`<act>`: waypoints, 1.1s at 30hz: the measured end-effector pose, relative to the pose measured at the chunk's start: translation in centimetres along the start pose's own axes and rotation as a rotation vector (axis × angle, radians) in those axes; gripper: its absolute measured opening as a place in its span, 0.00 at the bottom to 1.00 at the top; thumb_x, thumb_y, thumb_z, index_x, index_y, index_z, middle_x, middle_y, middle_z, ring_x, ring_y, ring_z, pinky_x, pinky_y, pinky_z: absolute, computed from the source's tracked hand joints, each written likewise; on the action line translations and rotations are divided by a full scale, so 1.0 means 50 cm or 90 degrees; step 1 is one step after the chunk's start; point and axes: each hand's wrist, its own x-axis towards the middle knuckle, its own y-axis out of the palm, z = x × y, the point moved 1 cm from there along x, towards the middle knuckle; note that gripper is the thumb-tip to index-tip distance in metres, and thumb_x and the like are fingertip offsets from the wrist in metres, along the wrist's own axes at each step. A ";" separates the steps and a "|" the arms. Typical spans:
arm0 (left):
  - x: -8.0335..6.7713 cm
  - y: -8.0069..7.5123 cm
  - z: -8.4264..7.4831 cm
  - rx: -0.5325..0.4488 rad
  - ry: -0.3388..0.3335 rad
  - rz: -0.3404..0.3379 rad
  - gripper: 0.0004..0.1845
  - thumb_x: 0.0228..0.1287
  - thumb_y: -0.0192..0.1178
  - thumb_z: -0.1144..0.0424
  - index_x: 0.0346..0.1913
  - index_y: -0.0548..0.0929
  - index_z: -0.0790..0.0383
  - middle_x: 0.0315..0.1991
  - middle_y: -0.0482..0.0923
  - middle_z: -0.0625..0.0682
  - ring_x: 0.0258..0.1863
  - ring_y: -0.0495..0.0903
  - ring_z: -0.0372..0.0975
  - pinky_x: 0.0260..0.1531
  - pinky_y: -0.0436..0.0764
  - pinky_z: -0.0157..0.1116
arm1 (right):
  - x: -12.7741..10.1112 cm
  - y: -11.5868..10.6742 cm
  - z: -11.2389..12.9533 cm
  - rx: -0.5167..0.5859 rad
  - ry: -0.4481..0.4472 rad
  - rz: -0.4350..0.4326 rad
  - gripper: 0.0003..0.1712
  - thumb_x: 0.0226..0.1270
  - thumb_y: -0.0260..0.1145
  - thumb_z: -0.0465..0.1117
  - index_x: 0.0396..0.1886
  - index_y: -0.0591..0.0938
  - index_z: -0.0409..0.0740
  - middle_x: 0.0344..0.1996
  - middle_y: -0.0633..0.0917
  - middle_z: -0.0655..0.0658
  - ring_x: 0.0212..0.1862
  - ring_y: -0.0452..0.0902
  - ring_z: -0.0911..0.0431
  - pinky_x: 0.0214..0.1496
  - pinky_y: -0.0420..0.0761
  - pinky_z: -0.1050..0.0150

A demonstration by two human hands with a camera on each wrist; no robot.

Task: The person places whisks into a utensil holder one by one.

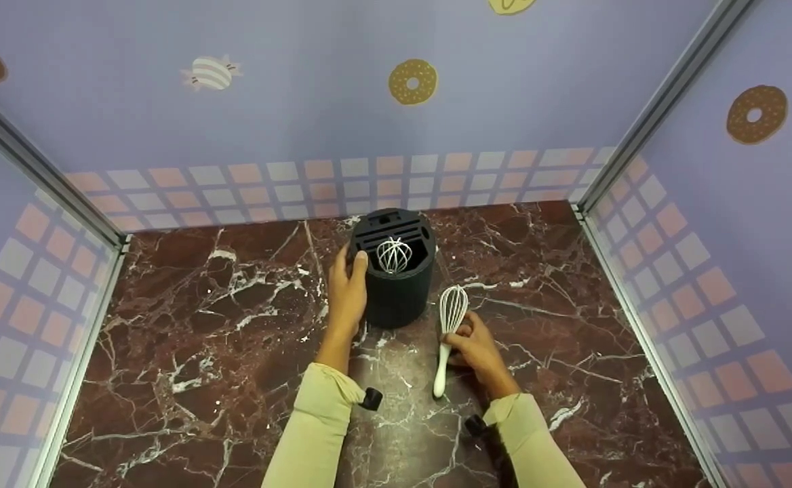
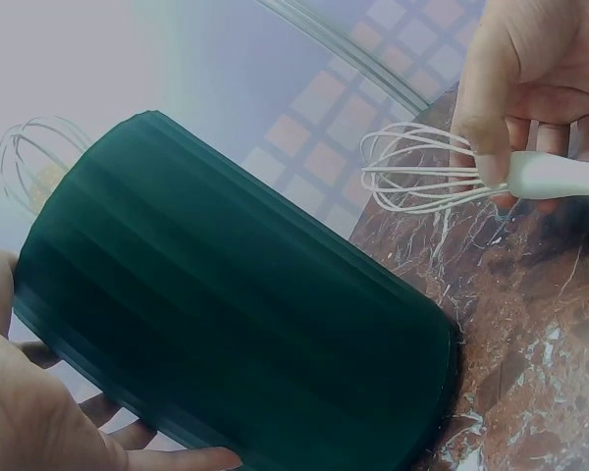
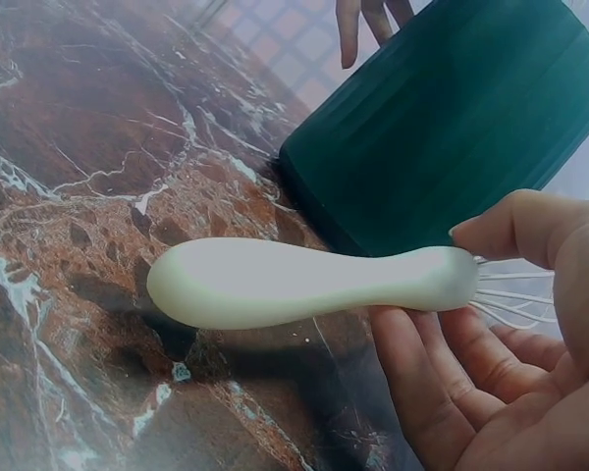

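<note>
A dark green, round utensil holder with slots in its top stands upright on the marble-patterned surface. My left hand grips its left side, thumb up at the rim and fingers behind. From the holder's large front opening rises the wire head of a whisk; the rest of it is hidden inside. To the right of the holder, my right hand pinches a second whisk where its pale handle meets the wires. That whisk's wire head points away from me and its handle towards me, over the surface.
The dark red, white-veined surface spreads to both sides. Behind it stands a lilac back wall with printed sweets and a tile pattern, close behind the holder. Side walls with metal edge rails bound the left and right.
</note>
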 end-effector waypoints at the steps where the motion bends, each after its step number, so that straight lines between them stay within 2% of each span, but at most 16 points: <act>1: 0.000 0.000 -0.001 0.000 0.000 0.000 0.32 0.77 0.51 0.44 0.77 0.66 0.52 0.73 0.64 0.64 0.73 0.65 0.54 0.73 0.63 0.55 | 0.000 -0.001 0.001 -0.002 0.001 -0.001 0.38 0.56 0.67 0.28 0.67 0.65 0.35 0.30 0.84 0.46 0.30 0.82 0.57 0.25 0.84 0.60; 5: 0.000 0.001 -0.002 -0.001 -0.001 0.000 0.32 0.77 0.51 0.43 0.77 0.66 0.52 0.74 0.64 0.63 0.74 0.64 0.55 0.74 0.63 0.54 | 0.000 -0.001 0.004 -0.007 0.008 -0.004 0.38 0.56 0.68 0.29 0.67 0.65 0.37 0.31 0.84 0.47 0.30 0.83 0.57 0.25 0.85 0.60; 10: -0.002 -0.001 -0.002 0.000 -0.011 0.008 0.33 0.77 0.50 0.42 0.78 0.65 0.50 0.74 0.64 0.61 0.74 0.64 0.56 0.73 0.63 0.55 | -0.003 -0.001 0.012 -0.007 0.004 0.001 0.38 0.57 0.70 0.31 0.68 0.67 0.38 0.34 0.84 0.46 0.32 0.84 0.55 0.29 0.86 0.54; 16: -0.002 -0.001 -0.002 0.004 -0.009 0.008 0.33 0.77 0.50 0.42 0.78 0.64 0.50 0.74 0.63 0.63 0.74 0.63 0.58 0.74 0.62 0.56 | -0.007 0.001 0.025 -0.002 0.004 0.000 0.35 0.58 0.71 0.31 0.66 0.70 0.44 0.34 0.84 0.46 0.32 0.84 0.54 0.28 0.86 0.53; 25: -0.001 -0.001 -0.002 0.003 -0.006 0.001 0.32 0.77 0.51 0.43 0.77 0.66 0.50 0.73 0.65 0.62 0.73 0.64 0.55 0.73 0.63 0.55 | -0.010 0.001 0.045 0.017 -0.009 0.023 0.35 0.58 0.70 0.31 0.67 0.70 0.40 0.33 0.83 0.47 0.33 0.83 0.54 0.31 0.86 0.50; 33: 0.000 -0.002 -0.001 -0.002 0.005 0.004 0.31 0.78 0.51 0.44 0.77 0.66 0.52 0.73 0.64 0.65 0.74 0.63 0.57 0.74 0.62 0.55 | -0.015 0.004 0.064 0.012 -0.017 0.020 0.36 0.58 0.71 0.31 0.67 0.71 0.41 0.36 0.83 0.47 0.34 0.84 0.54 0.35 0.87 0.44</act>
